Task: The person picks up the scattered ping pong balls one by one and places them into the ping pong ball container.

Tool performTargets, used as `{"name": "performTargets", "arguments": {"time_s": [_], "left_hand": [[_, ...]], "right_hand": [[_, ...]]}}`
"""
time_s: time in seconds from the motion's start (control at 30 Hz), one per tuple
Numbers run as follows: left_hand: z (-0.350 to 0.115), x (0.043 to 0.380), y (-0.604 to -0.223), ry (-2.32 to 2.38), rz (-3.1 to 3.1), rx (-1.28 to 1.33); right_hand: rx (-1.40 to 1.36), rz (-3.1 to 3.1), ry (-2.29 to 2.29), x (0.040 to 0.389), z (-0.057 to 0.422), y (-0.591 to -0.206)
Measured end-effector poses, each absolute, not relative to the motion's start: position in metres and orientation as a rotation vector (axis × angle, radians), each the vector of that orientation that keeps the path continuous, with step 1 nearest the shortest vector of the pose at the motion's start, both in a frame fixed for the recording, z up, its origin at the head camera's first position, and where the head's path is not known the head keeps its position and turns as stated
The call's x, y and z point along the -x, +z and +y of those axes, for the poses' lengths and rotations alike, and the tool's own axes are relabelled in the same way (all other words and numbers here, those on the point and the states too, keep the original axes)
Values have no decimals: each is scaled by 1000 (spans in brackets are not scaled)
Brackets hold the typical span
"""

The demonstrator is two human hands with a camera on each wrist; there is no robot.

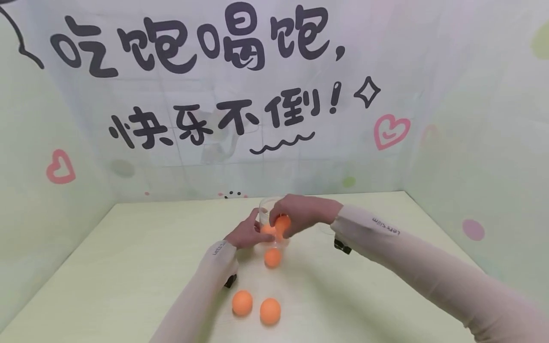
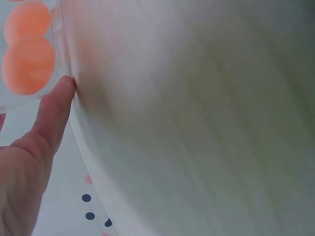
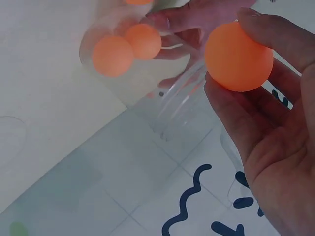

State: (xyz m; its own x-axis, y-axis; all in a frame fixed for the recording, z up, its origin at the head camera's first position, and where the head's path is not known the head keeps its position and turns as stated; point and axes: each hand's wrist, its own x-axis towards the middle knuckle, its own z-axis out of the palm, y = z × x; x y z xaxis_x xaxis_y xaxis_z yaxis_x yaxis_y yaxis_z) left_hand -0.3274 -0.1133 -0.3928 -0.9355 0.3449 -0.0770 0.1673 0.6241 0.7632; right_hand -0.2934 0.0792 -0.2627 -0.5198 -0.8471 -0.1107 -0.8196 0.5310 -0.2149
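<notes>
A clear plastic container stands near the back of the table, with two orange balls at its bottom. My left hand grips its side, the thumb at the front and fingers behind the clear wall. Between thumb and fingertips, my right hand pinches another orange ball beside the container's open rim. In the left wrist view, one finger of the left hand lies along the container's edge. A further orange ball sits on the table just in front of the container.
Closer to me, two more orange balls, a left one and a right one, lie on the pale table. A faint clear round piece lies to the container's right. Printed walls enclose the back and sides.
</notes>
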Motion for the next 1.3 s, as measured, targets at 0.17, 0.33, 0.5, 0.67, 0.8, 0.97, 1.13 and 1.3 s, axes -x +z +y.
{"name": "performTargets", "arguments": {"time_s": [0.17,0.33,0.5,0.67,0.8,0.97,1.13,1.3], "left_hand": [[-113,327,-391,1206,2627,-421],[-113,330,-393,1206,2630,-411],[-113,330,-394,1209,2626,-403],[-113,328,-393,1220,2618,-408],[-112,328,-394,1218,2616,-424],[-112,328,-395,1226,2622,-441],[-112,330,-396,1219,2636,-428],[-115,332,-398,1209,2632,-432]], "right_hand": [[1334,2617,-224,307,77,-255],[1274,2675,-227,320,74,-252],[1242,2717,-216,330,70,-251],[1211,2749,-209,338,67,-258],[1144,2743,-218,341,66,-268],[1122,2720,-211,343,66,-274],[1070,2685,-195,346,64,-274],[1018,2649,-146,348,63,-276]]}}
